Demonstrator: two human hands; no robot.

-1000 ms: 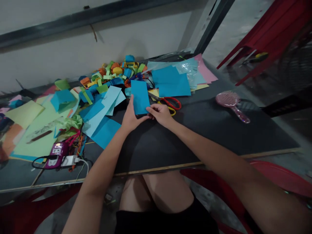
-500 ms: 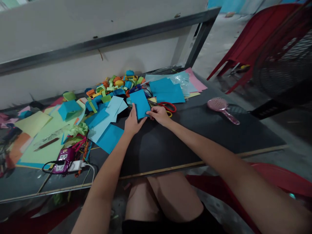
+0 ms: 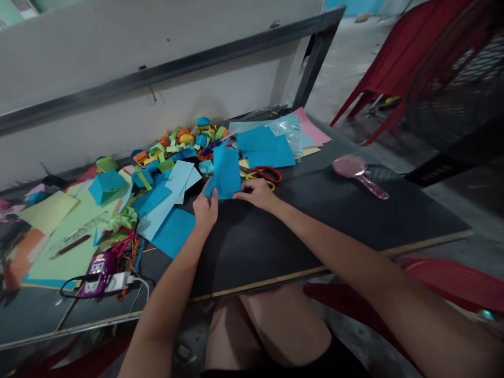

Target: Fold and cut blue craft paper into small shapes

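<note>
– Just left of the scissors [image 3: 271,168] there's a blue sheet [image 3: 228,170], held up over the dark worktop [image 3: 275,236]. Who's got hold of it, anyone make that out?

– Yep, it's a two-handed grip. The left hand [image 3: 207,210] has the lower left corner gripped, thumb in front, and the sheet bends there. The right hand [image 3: 258,194] is pinching the lower right corner, just on the near side of the scissors.

– Nice. And behind?

– Back and left of the scissors is a heap of small folded paper pieces [image 3: 185,139], orange, green, yellow, blue. Right behind the scissors, some more blue sheets [image 3: 271,149] lie overlapped.

– Anything further out?

– A pink hairbrush [image 3: 352,167], bristles up, well to the right of the scissors. Way over to their left and closer in, there's a purple device [image 3: 98,270] beside a white adapter [image 3: 117,282].
</note>
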